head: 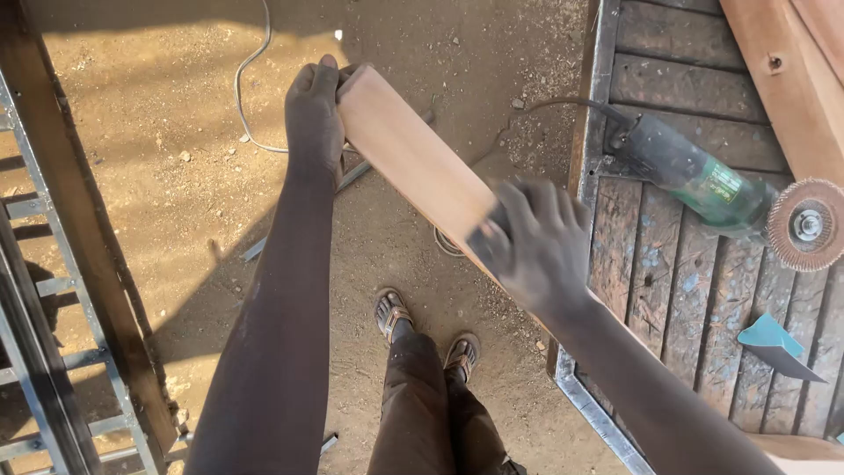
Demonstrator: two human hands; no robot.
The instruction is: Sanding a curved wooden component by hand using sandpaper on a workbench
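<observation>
1. Head view: left hand (315, 114) grips the far end of a plank (413, 158), fingers curled round it
2. Right hand (536, 242), blurred, presses on the plank's near part, fingers bent
3. Plank slants above the dirt ground (176, 158), beside a bench (686, 281) bearing a grinder (703, 180)

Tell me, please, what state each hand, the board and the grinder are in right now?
Left hand: gripping the far end of the wooden board.
Right hand: blurred, pressed on the board's near part.
Wooden board: held tilted above the ground.
Angle grinder: lying on the slatted bench, untouched.
</observation>
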